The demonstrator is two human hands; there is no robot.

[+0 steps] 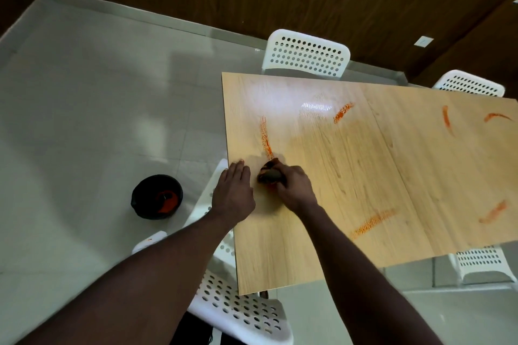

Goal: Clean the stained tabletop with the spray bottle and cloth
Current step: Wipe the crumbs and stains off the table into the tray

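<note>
Right hand (pixel 294 182) was clenched around a dark wadded cloth (pixel 270 173), pressing it on the table (pixel 364 162) near its left edge. The cloth sat at the lower end of an orange streak (pixel 265 137). Left hand (pixel 234 190) lay palm down just beside the cloth, fingers straight and flat on the wood. Other streaks (pixel 343 112) marked the top farther right, well apart. A black bowl (pixel 157 196) with orange contents stood on the floor (pixel 84 92), left of the table. White perforated chairs (pixel 307 54) stood around the table.
</note>
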